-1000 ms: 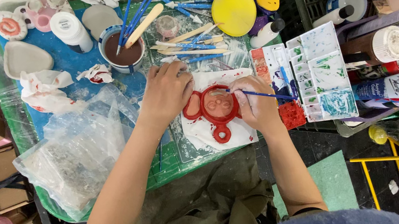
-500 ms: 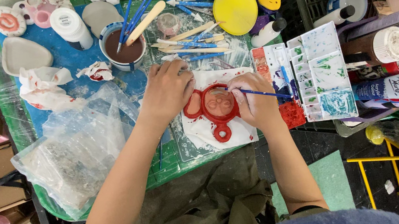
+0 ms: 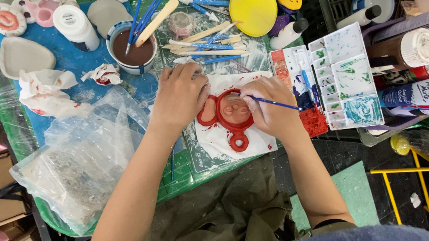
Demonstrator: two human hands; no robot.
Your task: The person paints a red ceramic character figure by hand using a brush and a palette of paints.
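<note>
Blue brush (image 3: pixel 273 102) in right hand (image 3: pixel 270 110), bristles seemingly pointing left, near-level.

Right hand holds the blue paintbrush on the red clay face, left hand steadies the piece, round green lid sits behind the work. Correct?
Not quite: the round lid is yellow, not green, as the head view shows. The rest stands: the right hand holds the blue paintbrush on the red clay face, and the left hand steadies the piece at its left edge.

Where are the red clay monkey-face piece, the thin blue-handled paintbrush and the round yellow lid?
Red clay monkey-face piece (image 3: pixel 234 113): head view, on the face's middle.
Thin blue-handled paintbrush (image 3: pixel 279 103): head view, on the handle beyond the right hand's fingers.
Round yellow lid (image 3: pixel 252 2): head view, on the lid's centre.
</note>
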